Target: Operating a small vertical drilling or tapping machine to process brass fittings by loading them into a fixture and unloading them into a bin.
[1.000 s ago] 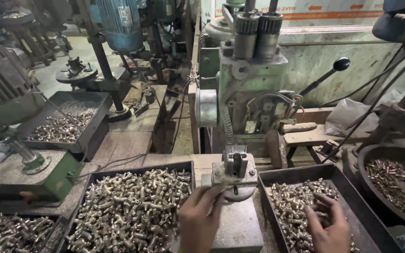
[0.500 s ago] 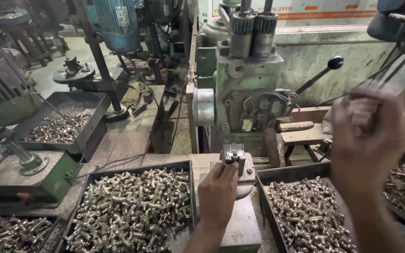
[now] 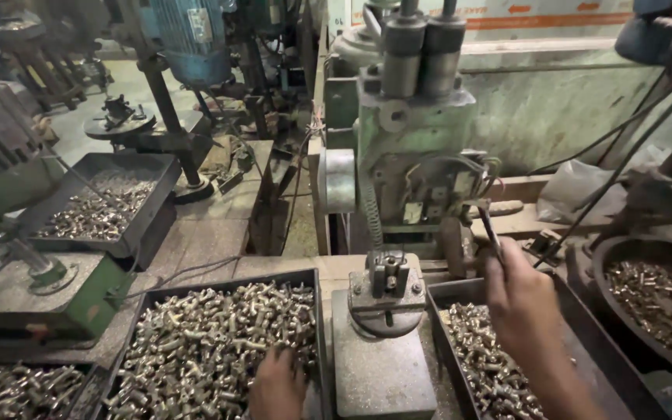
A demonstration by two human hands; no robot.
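Note:
My left hand (image 3: pixel 278 385) rests back-up on the pile of brass fittings (image 3: pixel 219 342) in the dark tray at the lower left. Its fingers are buried among the pieces, so what it holds is hidden. My right hand (image 3: pixel 519 299) is closed around the thin metal lever (image 3: pixel 488 224) that sticks out of the green drill press (image 3: pixel 414 148), held low just right of the machine. Between my hands, a small clamp fixture (image 3: pixel 389 281) sits on the press's round table with a piece seated in it, under the spindles.
A second tray of fittings (image 3: pixel 491 373) lies under my right forearm. A round pan of fittings (image 3: pixel 655 295) stands at the right. Another tray (image 3: pixel 95 206) and a green press base (image 3: pixel 48 299) are at the left. Cables hang at the upper right.
My left hand has left the clamp fixture and dropped into the left tray. My right hand has come down from high on the right, bringing the lever low beside the press.

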